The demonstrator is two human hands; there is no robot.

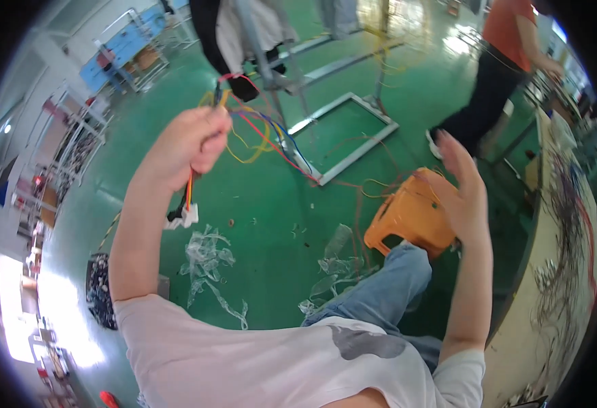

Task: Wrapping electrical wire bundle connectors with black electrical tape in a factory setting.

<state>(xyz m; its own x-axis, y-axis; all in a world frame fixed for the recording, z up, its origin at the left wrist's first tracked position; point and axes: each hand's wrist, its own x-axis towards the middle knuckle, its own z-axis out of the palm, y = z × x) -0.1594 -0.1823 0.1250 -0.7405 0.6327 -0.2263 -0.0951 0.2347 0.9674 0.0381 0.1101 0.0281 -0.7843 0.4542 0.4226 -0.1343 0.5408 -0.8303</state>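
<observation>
My left hand (193, 146) is raised and closed around a bundle of coloured wires (271, 139). Red, blue and yellow strands fan out from its top toward the right. Below the fist hangs a short end with a white connector (188, 216) and some black sleeving. Nothing shows in my right hand (465, 194), whose fingers are stretched out. It is held up in front of an orange plastic stool (407, 211), overlapping the stool's right side in the view; whether they touch I cannot tell. Thin reddish and yellow wires trail across the stool and floor.
A metal frame rack (356, 139) with hanging clothes stands ahead. Clear plastic scraps (206, 262) litter the green floor. On the right runs a workbench (516, 340) strewn with wires. A person (506, 47) in an orange top is at the far right.
</observation>
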